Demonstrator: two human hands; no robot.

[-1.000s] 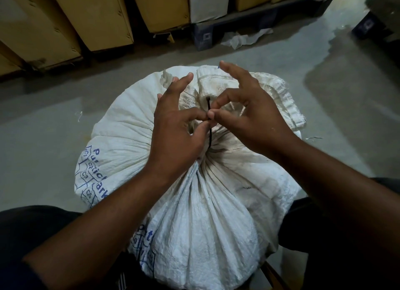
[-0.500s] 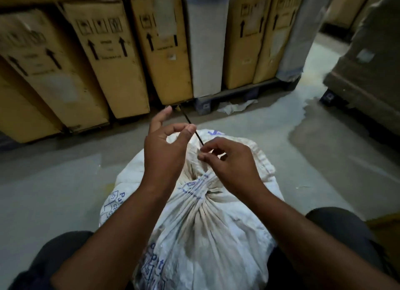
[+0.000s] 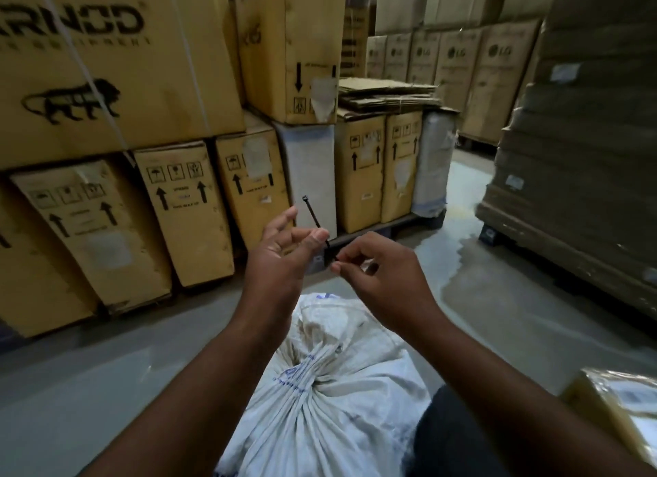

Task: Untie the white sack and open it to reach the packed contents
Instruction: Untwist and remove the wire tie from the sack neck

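The white woven sack [image 3: 320, 398] stands between my knees at the bottom centre, its neck still bunched into pleats with blue print showing. Well above it I hold a thin black tie [image 3: 313, 213], clear of the sack. My left hand [image 3: 284, 252] pinches the tie between thumb and forefinger, its head end sticking up past my fingers. My right hand [image 3: 377, 273] pinches the tie's lower end. The sack's contents are hidden.
Stacked cardboard boxes [image 3: 177, 209] on a pallet line the far side of the grey floor [image 3: 89, 387]. A wrapped pallet load [image 3: 576, 174] stands to the right, and a yellow box [image 3: 615, 409] sits by my right knee.
Both hands have lifted from the sack's neck, carrying the black tie up and away from it. The camera has tilted up, showing more of the boxes.
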